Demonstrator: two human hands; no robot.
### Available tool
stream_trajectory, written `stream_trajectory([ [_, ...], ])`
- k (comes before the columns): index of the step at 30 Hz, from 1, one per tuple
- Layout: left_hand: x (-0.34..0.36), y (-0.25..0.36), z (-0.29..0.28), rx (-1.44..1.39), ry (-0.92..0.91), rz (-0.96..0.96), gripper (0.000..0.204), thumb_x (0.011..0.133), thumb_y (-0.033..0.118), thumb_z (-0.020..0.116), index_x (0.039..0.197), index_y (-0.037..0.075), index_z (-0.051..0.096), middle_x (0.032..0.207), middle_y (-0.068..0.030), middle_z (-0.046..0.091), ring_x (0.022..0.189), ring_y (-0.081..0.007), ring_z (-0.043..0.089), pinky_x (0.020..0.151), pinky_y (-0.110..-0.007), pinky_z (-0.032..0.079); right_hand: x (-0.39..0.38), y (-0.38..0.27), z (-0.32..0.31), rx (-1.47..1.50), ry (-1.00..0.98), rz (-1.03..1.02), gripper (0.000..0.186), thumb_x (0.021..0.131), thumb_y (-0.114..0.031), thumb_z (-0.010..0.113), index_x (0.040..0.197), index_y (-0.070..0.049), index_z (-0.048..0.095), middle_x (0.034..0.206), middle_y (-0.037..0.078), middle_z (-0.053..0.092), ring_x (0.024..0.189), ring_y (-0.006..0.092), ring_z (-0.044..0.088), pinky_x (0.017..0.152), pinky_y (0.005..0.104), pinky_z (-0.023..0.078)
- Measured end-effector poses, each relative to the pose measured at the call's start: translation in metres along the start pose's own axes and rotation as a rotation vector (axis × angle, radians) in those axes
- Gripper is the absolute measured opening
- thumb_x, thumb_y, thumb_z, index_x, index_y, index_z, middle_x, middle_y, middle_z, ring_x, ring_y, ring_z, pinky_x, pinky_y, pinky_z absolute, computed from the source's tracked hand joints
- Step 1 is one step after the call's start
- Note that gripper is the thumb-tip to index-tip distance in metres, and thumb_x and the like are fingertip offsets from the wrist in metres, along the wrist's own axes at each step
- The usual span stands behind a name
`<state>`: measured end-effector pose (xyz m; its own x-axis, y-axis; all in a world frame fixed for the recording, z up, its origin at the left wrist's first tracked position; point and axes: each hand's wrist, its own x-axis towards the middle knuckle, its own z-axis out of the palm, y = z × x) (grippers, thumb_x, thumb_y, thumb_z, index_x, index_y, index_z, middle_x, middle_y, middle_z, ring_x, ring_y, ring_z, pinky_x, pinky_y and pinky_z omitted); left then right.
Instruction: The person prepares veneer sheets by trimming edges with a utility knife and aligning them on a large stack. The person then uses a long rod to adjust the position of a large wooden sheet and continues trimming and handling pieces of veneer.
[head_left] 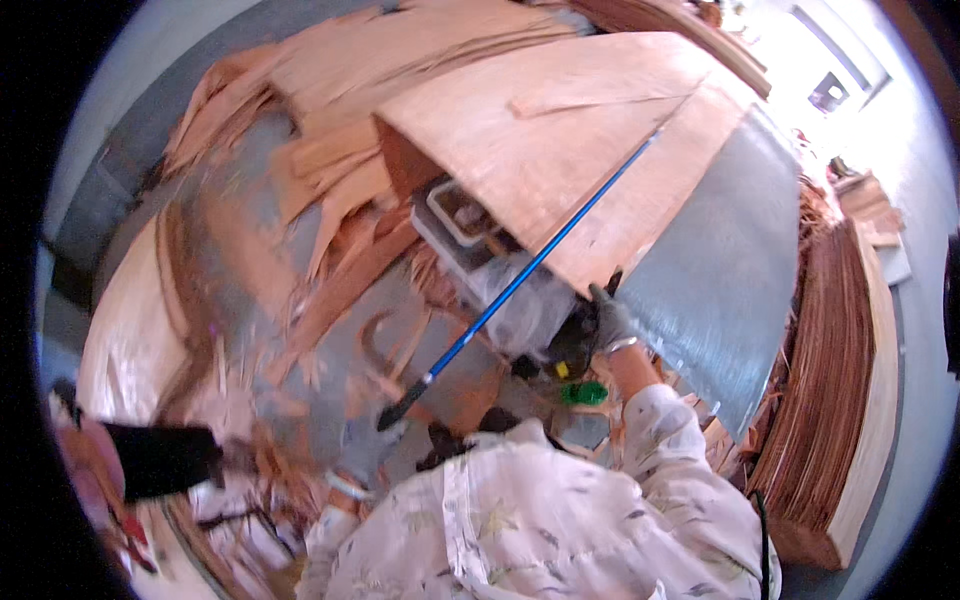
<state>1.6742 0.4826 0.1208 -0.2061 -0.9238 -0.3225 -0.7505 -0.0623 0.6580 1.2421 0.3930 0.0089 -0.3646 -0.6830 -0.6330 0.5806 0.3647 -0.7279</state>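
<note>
A long blue pole [545,248] slants across the view, rising to the right above a large wood veneer sheet [560,140]. Its black handle end [400,405] meets my left hand [366,447], which is gloved, blurred by motion and appears closed around it. My right hand [612,322], in a grey glove with dark fingertips, is at the near corner of the veneer sheet and seems to pinch its edge. The sheet lies partly over a smooth grey tabletop [710,260]. Its left edge lifts, leaving a dark gap beneath.
Under the sheet's edge stand a pale plastic bin [450,235] and clear plastic wrap [525,305]. A green object [584,393] lies near my body. Thick veneer stacks [820,380] stand at right. Broken veneer pieces [350,210] litter the left side. Another person's dark sleeve [160,460] shows at lower left.
</note>
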Motion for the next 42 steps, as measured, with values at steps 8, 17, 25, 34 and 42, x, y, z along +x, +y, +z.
stream_trajectory([
  [8,0.145,-0.059,0.009,-0.118,-0.071,0.061,0.028,0.077,0.029,0.067,0.085,0.003,0.061,0.065,-0.0106,0.059,0.062,-0.0239,0.059,0.059,-0.037,0.044,-0.01,-0.013,0.039,-0.044,-0.021,-0.306,0.034,0.082,-0.014,0.064,0.113,-0.005,0.056,0.076,0.002,0.06,0.056,0.0118,0.053,0.049,0.0252,0.044],
  [17,0.283,-0.018,-0.011,-0.34,-0.267,0.05,0.024,0.083,0.019,0.064,0.096,0.0,0.061,0.066,-0.0031,0.058,0.054,-0.0096,0.052,0.047,-0.025,0.042,0.012,-0.068,0.135,-0.153,-0.268,-0.447,0.062,0.085,-0.013,0.059,0.14,-0.004,0.031,0.082,0.003,0.059,0.067,0.0097,0.055,0.061,0.0241,0.046],
  [25,0.347,0.005,-0.012,-0.375,-0.522,0.108,0.024,0.088,0.019,0.057,0.104,0.002,0.057,0.071,-0.0065,0.06,0.052,-0.013,0.056,0.046,-0.027,0.046,0.064,-0.137,0.244,-0.602,-0.373,-0.462,0.024,0.084,-0.019,0.06,0.097,0.0,0.058,0.073,0.003,0.058,0.06,0.0099,0.054,0.053,0.0247,0.045],
  [34,0.43,-0.017,-0.047,-0.271,-0.702,0.107,0.036,0.089,0.031,0.055,0.11,0.002,0.053,0.085,-0.0155,0.063,0.071,-0.0264,0.063,0.059,-0.037,0.052,0.135,-0.186,0.406,-0.543,-0.47,-0.516,0.018,0.081,-0.017,0.062,0.084,0.0,0.055,0.068,0.005,0.057,0.059,0.0125,0.056,0.052,0.0266,0.045],
  [42,0.454,0.013,-0.07,0.252,-0.618,0.558,0.05,0.086,0.044,0.053,0.116,0.004,0.056,0.113,-0.024,0.055,0.113,-0.0387,0.043,0.1,-0.053,0.026,0.205,-0.177,0.451,-0.594,-0.38,-0.553,0.018,0.078,-0.016,0.063,0.084,0.001,0.057,0.065,0.007,0.059,0.055,0.0153,0.056,0.049,0.0283,0.045],
])
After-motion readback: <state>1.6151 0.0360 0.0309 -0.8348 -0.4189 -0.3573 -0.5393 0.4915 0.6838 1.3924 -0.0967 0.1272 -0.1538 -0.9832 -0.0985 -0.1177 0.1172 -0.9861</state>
